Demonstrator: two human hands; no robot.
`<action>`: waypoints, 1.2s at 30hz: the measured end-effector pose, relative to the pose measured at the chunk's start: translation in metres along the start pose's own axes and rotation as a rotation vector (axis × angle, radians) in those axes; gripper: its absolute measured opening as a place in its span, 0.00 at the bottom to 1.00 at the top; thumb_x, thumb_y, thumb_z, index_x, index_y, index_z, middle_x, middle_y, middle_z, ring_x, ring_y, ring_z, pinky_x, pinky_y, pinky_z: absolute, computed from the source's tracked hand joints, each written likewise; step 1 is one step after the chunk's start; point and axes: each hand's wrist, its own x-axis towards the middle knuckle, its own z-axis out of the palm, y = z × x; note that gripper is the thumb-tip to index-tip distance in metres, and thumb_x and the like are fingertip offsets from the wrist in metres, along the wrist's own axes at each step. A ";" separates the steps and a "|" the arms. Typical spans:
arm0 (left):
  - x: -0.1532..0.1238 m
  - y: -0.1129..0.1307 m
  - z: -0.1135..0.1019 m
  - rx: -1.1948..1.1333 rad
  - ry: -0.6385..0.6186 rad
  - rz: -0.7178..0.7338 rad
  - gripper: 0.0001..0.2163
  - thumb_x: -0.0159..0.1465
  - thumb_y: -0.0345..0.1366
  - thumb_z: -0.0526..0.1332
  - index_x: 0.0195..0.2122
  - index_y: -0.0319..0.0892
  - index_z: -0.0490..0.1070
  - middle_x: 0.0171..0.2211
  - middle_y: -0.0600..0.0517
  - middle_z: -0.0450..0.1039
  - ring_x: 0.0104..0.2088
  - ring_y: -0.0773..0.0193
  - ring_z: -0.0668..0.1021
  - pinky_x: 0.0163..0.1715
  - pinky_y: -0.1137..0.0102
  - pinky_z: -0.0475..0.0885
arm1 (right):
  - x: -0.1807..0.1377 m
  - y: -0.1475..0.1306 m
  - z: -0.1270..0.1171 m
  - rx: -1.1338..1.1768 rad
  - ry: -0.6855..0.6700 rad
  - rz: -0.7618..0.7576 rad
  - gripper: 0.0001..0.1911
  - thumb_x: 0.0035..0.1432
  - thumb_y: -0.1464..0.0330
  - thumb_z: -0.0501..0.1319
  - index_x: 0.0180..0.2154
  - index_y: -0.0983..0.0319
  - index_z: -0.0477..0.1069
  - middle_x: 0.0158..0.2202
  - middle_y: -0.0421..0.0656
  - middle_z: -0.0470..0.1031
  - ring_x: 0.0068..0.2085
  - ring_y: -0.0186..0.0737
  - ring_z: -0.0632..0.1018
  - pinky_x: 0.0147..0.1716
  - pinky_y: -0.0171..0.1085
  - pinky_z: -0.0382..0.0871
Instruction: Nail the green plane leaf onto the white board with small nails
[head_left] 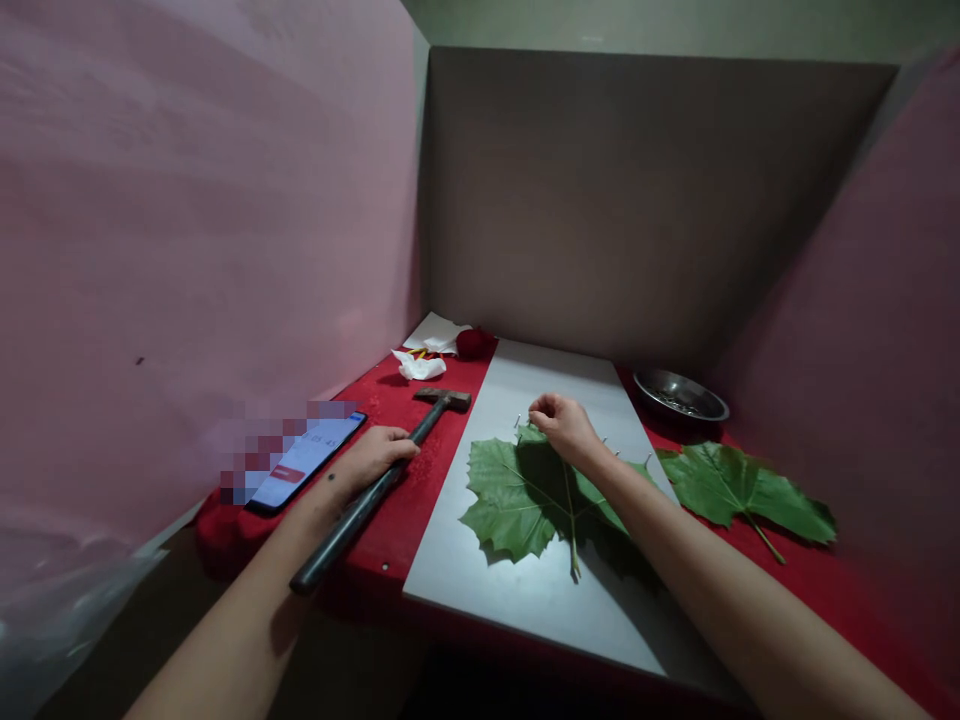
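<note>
A green lobed leaf (517,495) lies on a white board (457,560), its stem pointing toward me. Several thin nails (517,421) stand along the leaf's far and right edges. Over the leaf's far tip, my right hand (566,425) is closed in a pinch on what looks like another nail, mostly hidden by the fingers. To the left of the board, my left hand (379,452) is closed over the dark handle of a hammer (360,515). The hammer's rusty head points away from me, on the red cloth.
A phone (307,465) lies left of my left hand. At the back left are crumpled white tissue (421,367) and a dark red ball-like thing (474,343). On the right, a metal bowl (679,385) holds small metal pieces, with a second leaf (739,485) nearer. Pink and grey walls enclose the table.
</note>
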 end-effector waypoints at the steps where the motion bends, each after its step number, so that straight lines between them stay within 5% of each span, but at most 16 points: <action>1: 0.000 -0.001 0.000 0.000 -0.001 0.000 0.10 0.46 0.41 0.59 0.20 0.40 0.63 0.14 0.58 0.61 0.16 0.69 0.64 0.17 0.74 0.57 | 0.003 0.002 0.001 -0.012 -0.012 -0.008 0.03 0.39 0.69 0.58 0.21 0.61 0.68 0.19 0.37 0.68 0.23 0.32 0.66 0.24 0.32 0.58; 14: 0.002 -0.007 0.003 0.071 0.039 0.004 0.09 0.47 0.40 0.58 0.24 0.39 0.67 0.16 0.58 0.61 0.19 0.67 0.65 0.18 0.73 0.56 | 0.006 0.029 0.015 0.007 -0.119 -0.016 0.06 0.43 0.65 0.59 0.25 0.61 0.69 0.21 0.38 0.71 0.24 0.34 0.69 0.25 0.34 0.62; 21: -0.002 -0.006 0.006 0.092 0.056 0.005 0.07 0.48 0.38 0.57 0.23 0.40 0.65 0.17 0.57 0.62 0.19 0.67 0.65 0.18 0.73 0.55 | 0.001 0.028 0.015 0.030 -0.088 0.003 0.09 0.45 0.62 0.60 0.26 0.61 0.69 0.23 0.39 0.71 0.25 0.36 0.70 0.27 0.35 0.64; 30: -0.002 -0.002 0.006 0.123 0.090 0.006 0.08 0.47 0.39 0.58 0.24 0.39 0.68 0.17 0.56 0.63 0.19 0.66 0.66 0.19 0.72 0.56 | -0.012 0.022 0.016 -0.031 0.083 -0.148 0.06 0.50 0.63 0.59 0.29 0.60 0.69 0.28 0.41 0.73 0.31 0.39 0.72 0.34 0.37 0.65; 36: -0.004 -0.001 0.008 0.110 0.093 0.002 0.07 0.47 0.38 0.58 0.23 0.39 0.68 0.17 0.56 0.63 0.19 0.66 0.66 0.19 0.73 0.57 | -0.011 0.022 0.016 -0.034 0.024 -0.077 0.08 0.47 0.62 0.61 0.28 0.60 0.70 0.27 0.41 0.73 0.30 0.39 0.71 0.32 0.37 0.64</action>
